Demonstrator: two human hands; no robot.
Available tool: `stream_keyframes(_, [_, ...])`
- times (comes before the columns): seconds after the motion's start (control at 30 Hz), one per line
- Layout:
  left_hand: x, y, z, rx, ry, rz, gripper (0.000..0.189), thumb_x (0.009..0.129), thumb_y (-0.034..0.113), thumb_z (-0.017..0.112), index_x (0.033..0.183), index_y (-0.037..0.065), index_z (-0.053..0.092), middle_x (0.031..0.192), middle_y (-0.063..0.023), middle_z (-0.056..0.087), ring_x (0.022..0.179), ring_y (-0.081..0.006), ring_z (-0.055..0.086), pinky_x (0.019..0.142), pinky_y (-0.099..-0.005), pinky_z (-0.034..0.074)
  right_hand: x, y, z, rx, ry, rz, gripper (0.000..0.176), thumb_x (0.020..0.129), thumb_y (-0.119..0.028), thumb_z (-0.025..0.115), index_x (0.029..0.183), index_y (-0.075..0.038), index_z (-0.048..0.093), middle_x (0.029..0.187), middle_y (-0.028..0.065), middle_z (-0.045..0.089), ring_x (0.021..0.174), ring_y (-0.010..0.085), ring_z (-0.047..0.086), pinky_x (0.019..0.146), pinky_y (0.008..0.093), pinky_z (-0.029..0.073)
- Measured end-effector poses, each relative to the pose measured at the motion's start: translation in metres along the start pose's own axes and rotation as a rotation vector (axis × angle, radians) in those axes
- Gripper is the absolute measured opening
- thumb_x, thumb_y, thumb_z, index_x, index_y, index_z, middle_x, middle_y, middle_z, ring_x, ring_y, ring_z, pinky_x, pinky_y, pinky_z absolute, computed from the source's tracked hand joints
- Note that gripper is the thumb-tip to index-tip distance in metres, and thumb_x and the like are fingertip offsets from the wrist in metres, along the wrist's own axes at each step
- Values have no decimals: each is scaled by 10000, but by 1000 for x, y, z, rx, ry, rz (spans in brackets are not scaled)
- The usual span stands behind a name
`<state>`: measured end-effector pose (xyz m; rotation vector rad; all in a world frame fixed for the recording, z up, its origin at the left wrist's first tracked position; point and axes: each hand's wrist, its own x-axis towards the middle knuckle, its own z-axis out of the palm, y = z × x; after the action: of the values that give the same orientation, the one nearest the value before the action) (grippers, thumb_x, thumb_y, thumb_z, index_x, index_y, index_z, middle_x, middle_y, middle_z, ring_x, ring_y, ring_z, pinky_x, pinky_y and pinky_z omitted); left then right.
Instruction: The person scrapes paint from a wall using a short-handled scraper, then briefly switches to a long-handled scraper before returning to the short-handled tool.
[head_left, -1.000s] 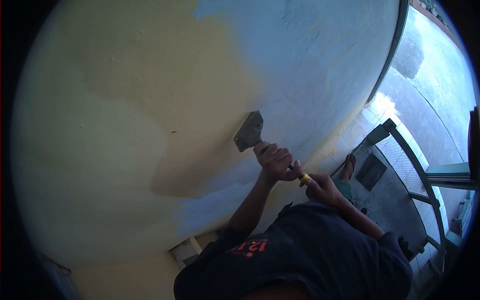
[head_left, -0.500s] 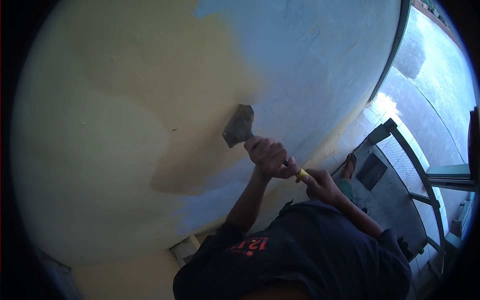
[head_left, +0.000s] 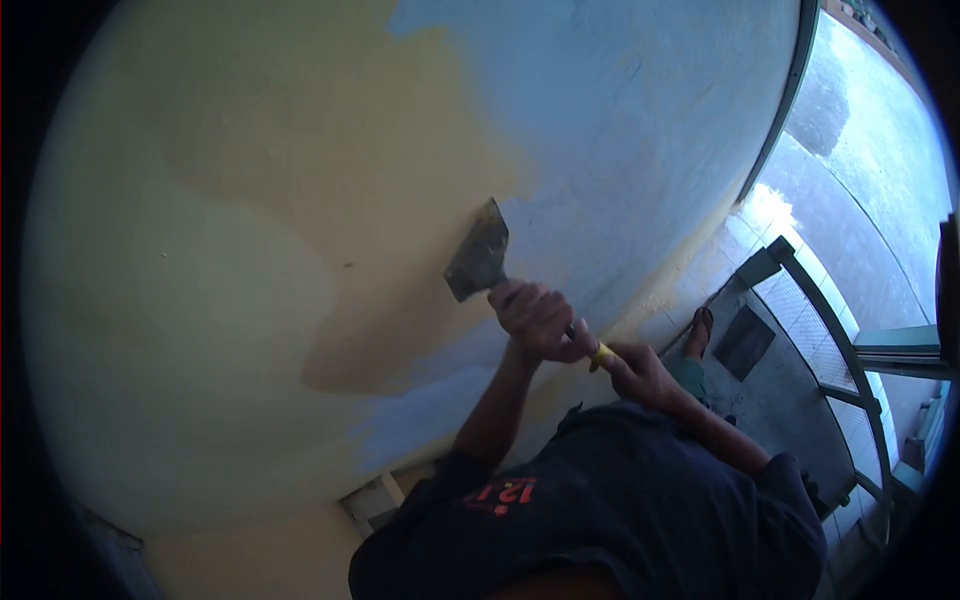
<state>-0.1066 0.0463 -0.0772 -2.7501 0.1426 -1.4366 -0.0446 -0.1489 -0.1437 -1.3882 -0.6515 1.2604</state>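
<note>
A wide-bladed scraper (head_left: 480, 250) lies with its blade against the wall (head_left: 250, 290), at the border between the yellowish area and the bluish-white patch. Wrapped round its handle near the blade is my left hand (head_left: 538, 318). Further down, my right hand (head_left: 640, 373) grips the rear of the same handle, just behind a yellow band (head_left: 603, 354). A darker, damp-looking area of wall spreads to the left of the blade.
To the right stands a metal-framed gate (head_left: 822, 320) with mesh. Beyond it lies concrete ground (head_left: 880, 120). A dark square mat (head_left: 746, 343) lies on the grey floor, near my sandalled foot (head_left: 702, 325).
The scraper blade has tilted slightly, and more of its face shows. Both hands keep their grip with hardly any shift.
</note>
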Motion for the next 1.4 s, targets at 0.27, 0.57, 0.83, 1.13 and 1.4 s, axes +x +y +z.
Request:
stream_keyframes(0.27, [-12,6,8,-12,19,-71,227,633,276,504,496,184,349,502,27,444,556,-149,491,743,-357,314,-5,10,1,-53,18,-10,445,997,-425,531,1017,-7,681,624,6,526,603,78,517,575,293,441])
stream_keyframes(0.57, [-9,1,4,-5,11,-31,240,663,280,505,483,183,377,486,32,456,549,-141,494,758,-351,316,-4,8,3,-35,-4,6,453,992,-431,531,1012,-5,684,634,6,524,624,78,510,596,293,438])
stream_keyframes(0.83, [-20,10,6,5,13,-92,234,659,271,497,479,184,377,479,27,444,545,-143,480,763,-355,314,-4,12,8,-45,16,-32,440,994,-415,533,1009,-3,689,642,3,521,638,75,505,595,283,425])
stream_keyframes(1.13, [-15,11,2,9,11,-80,230,655,274,496,477,181,383,486,26,441,571,-142,490,762,-359,312,-8,12,7,-6,-20,21,437,1001,-415,522,1009,-7,678,623,-12,501,595,73,491,565,277,416])
stream_keyframes(1.4, [-14,6,0,-9,17,-63,245,673,272,497,481,187,369,489,30,448,550,-142,482,760,-355,313,-8,15,8,3,-7,-4,468,1001,-452,506,1008,-17,680,605,-31,475,566,58,459,538,272,395])
